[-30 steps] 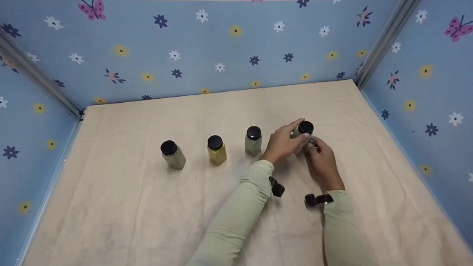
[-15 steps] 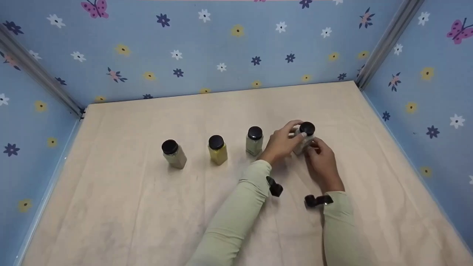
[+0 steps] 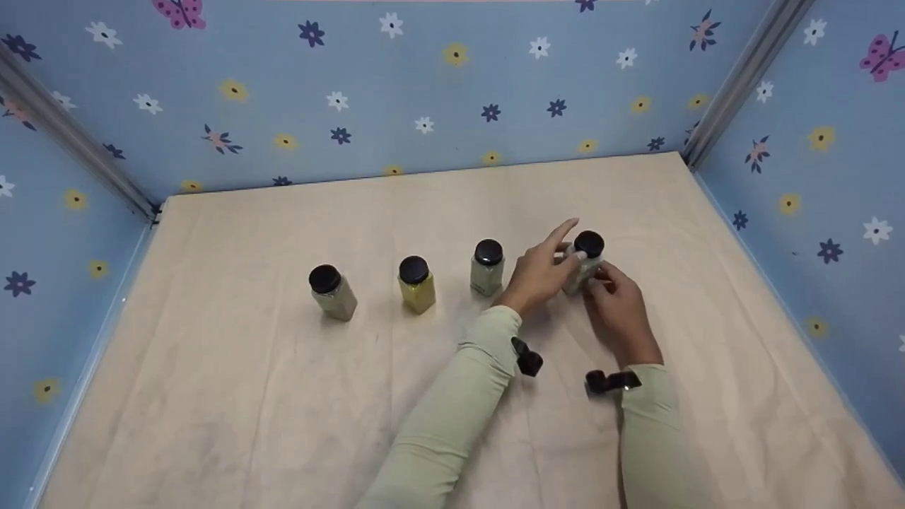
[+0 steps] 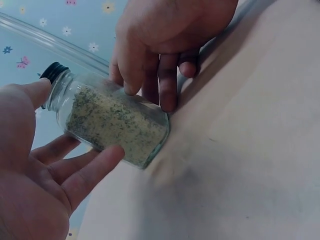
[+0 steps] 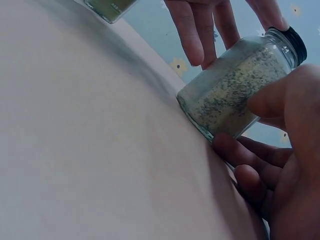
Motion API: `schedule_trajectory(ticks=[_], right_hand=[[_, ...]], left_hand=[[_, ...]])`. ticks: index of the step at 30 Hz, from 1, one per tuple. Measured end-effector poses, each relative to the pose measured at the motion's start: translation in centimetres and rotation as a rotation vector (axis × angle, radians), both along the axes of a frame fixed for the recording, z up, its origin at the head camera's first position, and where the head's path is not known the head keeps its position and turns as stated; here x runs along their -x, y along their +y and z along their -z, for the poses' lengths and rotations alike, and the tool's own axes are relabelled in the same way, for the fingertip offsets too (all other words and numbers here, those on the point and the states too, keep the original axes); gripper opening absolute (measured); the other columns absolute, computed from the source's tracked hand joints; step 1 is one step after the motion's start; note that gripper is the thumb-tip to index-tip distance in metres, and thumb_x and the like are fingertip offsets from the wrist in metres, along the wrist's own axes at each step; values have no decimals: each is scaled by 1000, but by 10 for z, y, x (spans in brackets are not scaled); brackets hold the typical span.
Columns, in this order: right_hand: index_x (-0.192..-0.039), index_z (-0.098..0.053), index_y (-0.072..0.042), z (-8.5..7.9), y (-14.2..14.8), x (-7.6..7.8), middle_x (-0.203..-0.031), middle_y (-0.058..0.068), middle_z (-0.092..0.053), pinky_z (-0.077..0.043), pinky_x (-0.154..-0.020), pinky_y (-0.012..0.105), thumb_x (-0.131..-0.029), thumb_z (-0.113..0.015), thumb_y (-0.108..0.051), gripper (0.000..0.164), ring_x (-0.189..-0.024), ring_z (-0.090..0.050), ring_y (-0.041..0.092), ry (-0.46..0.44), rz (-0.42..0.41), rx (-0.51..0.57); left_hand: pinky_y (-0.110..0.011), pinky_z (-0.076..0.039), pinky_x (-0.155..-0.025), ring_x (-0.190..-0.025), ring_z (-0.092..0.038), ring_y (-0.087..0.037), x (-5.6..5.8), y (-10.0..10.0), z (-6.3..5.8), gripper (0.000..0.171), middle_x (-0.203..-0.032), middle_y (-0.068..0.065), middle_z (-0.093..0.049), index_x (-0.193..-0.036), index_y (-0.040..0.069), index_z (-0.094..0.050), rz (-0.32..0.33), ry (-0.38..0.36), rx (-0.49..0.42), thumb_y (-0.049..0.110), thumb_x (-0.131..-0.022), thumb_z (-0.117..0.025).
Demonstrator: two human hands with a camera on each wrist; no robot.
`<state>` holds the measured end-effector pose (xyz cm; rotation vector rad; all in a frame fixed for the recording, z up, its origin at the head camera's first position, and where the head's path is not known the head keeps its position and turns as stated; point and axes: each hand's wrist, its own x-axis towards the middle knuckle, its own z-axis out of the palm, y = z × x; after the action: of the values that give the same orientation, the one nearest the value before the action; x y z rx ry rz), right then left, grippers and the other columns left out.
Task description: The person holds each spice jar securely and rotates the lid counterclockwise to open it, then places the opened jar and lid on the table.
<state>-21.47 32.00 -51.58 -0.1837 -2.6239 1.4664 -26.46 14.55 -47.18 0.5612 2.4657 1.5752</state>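
Note:
A clear glass spice jar with a black lid stands at the right end of a row, filled with pale, green-flecked seasoning. My right hand pinches its lower part, thumb on one side and fingers curled near the base. My left hand is on the jar's other side. Its thumb touches the neck just under the lid, while the fingers are loosely spread beside the glass and the index finger points away. Whether those fingers touch the glass is hard to tell.
Left of my hands stand a greenish jar, a yellow-filled jar and a grey-green one, all black-lidded. A beige cloth covers the table. Blue flower-patterned walls enclose its back and sides.
My left index finger has lifted and straightened away from the held jar. The jar and my right hand have barely moved. The other jars stay where they were.

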Motion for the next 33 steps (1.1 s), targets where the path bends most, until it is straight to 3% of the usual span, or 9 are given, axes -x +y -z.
schedule_trajectory(ticks=[11,20,28,33], right_hand=[[-151,-47,-16,-2,1,-2,-132,9,-60,-47,-101,43,-103,-53,-21,49,-117,-57,24,-27,-33,26],[-152,-45,-15,-3,0,-2,-136,8,-59,-45,-104,43,-103,-52,-21,50,-119,-55,23,-52,-33,26],[-150,-48,-16,-1,2,0,-133,8,-61,-45,-101,44,-103,-53,-22,48,-116,-56,23,-27,-47,28],[-150,-48,-14,-1,3,1,-135,10,-60,-43,-104,47,-102,-52,-24,48,-118,-56,26,-18,-43,-6]], left_hand=[[-39,-45,-103,-129,-53,-19,3,-1,-11,57,-143,2,-55,-154,45,-34,70,52,136,48,-102,-54],[-39,-48,-94,-115,-58,-15,1,3,-12,57,-130,0,-60,-153,42,-39,26,81,200,52,-100,-56],[-40,-47,-95,-118,-58,-15,-1,5,-10,55,-131,4,-62,-147,40,-47,-20,63,154,54,-96,-62],[-38,-48,-98,-122,-58,-14,-1,4,-10,53,-136,5,-60,-145,41,-48,-13,13,85,51,-95,-64]])
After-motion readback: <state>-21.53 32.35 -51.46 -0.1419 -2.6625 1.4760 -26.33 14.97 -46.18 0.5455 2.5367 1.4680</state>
